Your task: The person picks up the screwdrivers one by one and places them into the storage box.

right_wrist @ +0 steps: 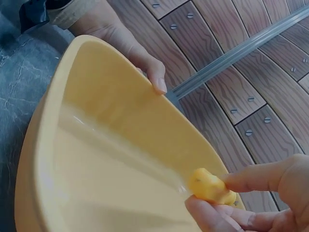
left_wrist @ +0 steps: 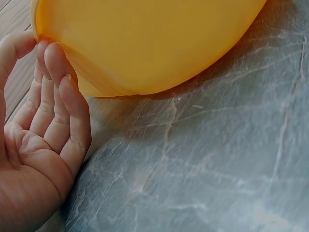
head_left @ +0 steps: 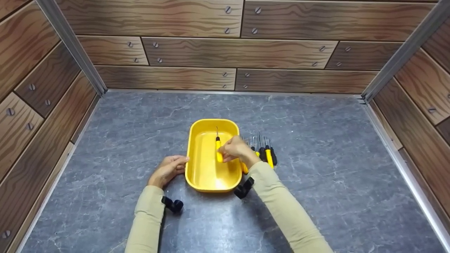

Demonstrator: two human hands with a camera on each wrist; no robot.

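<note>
A yellow tray (head_left: 213, 189) stands on the grey surface. My left hand (head_left: 168, 171) is at its left side; the left wrist view shows the thumb at the rim and the fingertips of this hand (left_wrist: 48, 125) against the outer wall. Over the inside of the tray, my right hand (head_left: 235, 149) pinches the yellow handle of a hook-tipped tool (head_left: 218, 147), its thin metal end towards the back. In the right wrist view the handle (right_wrist: 207, 186) lies between the thumb and fingers of the right hand (right_wrist: 270, 193), seen end-on.
Right of the tray lie several tools (head_left: 269, 154) with yellow or black handles and thin metal shafts, partly hidden by the right hand and wrist. Wood-patterned walls (head_left: 211, 52) with metal edging enclose the surface at the back and both sides.
</note>
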